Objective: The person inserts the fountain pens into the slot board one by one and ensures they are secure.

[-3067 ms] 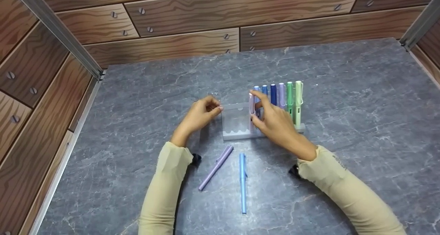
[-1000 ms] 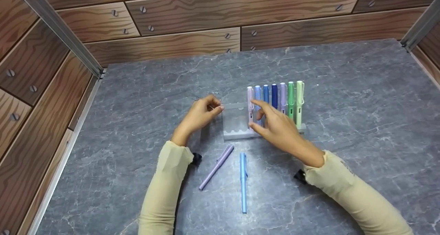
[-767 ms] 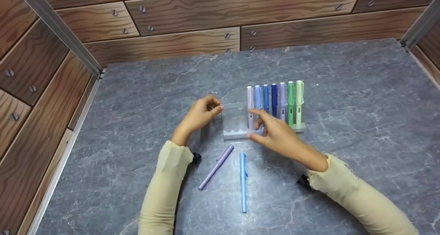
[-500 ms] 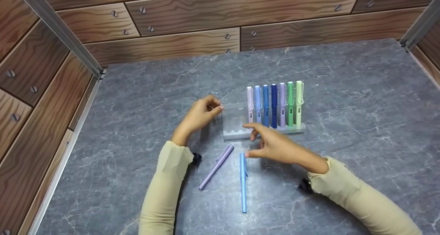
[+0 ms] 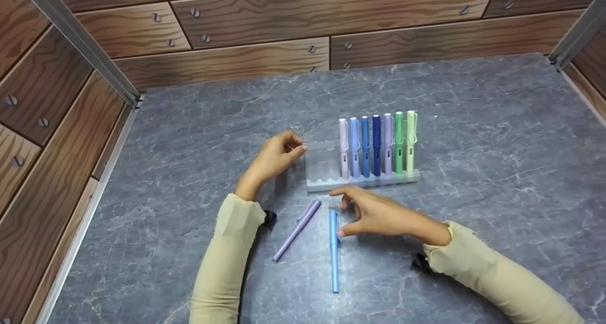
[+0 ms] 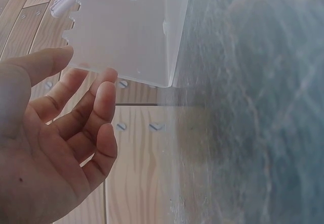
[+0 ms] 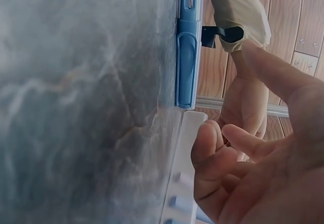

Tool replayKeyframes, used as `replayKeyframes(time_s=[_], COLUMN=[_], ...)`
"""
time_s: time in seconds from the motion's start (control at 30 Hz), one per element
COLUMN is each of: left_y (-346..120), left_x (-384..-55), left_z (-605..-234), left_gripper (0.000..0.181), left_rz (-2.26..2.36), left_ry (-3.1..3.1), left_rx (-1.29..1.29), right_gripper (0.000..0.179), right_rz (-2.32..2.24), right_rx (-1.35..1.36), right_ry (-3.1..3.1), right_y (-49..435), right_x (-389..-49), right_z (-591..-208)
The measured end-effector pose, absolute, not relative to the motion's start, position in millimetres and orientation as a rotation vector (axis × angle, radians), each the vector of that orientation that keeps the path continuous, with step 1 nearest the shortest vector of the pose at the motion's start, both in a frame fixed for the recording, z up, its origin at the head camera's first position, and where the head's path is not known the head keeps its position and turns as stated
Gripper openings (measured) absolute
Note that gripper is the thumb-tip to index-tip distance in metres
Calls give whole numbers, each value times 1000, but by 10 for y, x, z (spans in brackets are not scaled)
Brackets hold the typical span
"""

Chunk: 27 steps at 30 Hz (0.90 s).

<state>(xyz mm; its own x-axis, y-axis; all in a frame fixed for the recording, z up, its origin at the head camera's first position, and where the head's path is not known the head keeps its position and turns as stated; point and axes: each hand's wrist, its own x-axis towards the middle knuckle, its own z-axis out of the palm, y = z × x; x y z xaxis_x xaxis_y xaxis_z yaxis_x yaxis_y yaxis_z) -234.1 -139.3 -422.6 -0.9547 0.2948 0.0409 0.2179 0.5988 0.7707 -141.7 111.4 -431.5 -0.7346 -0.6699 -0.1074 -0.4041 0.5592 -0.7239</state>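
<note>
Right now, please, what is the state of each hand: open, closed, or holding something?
Left hand: fingertips hold the end of the clear pen rack.
Right hand: open, holding nothing, just above the blue pen.

My left hand (image 5: 277,157) and right hand (image 5: 378,215) are bare: no rings, no gloves. Both forearms wear close-fitting beige sleeves, the left sleeve (image 5: 222,262) and the right sleeve (image 5: 497,286), each ending at the wrist with a slightly frayed edge. Faint dark lettering shows near the cuff of the right one. A black strap (image 5: 270,218) sits under my left wrist, and a second black strap (image 5: 420,263) under my right.
</note>
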Motion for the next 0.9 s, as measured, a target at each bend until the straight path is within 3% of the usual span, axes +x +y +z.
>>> replayKeyframes(time_s=[0.9], left_y=[-1407], left_x=[-2334], left_z=[-4212], left_gripper=[22], left_rz=[1305], left_ry=[2701], left_rx=[451], right_gripper=[68], right_rz=[-658], right_rx=[-879], right_ry=[2484], right_y=[1058], right_x=[-1397], right_z=[-4341])
